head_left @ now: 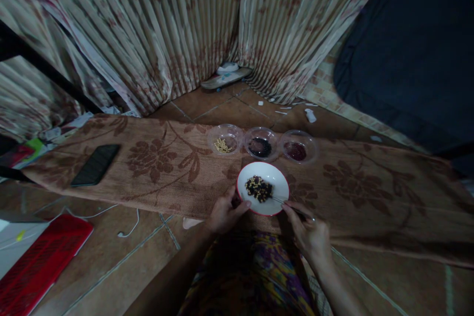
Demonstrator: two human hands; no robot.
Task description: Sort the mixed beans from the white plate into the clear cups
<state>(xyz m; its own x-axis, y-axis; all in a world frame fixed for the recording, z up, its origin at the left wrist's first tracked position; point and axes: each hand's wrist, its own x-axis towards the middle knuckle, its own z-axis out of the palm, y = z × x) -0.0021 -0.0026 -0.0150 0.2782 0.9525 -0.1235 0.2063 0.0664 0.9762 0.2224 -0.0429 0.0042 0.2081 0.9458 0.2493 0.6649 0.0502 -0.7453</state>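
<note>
A white bowl with a red rim sits at the near edge of the cloth-covered bench, holding a mix of yellow, black and dark red beans. My left hand grips its left rim, thumb over the edge. In my right hand is a thin metal spoon, its head sunk in the beans. Just beyond the bowl stand three clear plastic bowls: one with yellow beans, one with black beans and one with dark red beans.
A black phone lies on the left of the brown flowered cloth. A red basket and a white cable are on the tiled floor at left. Striped curtains hang behind, with a skateboard below them.
</note>
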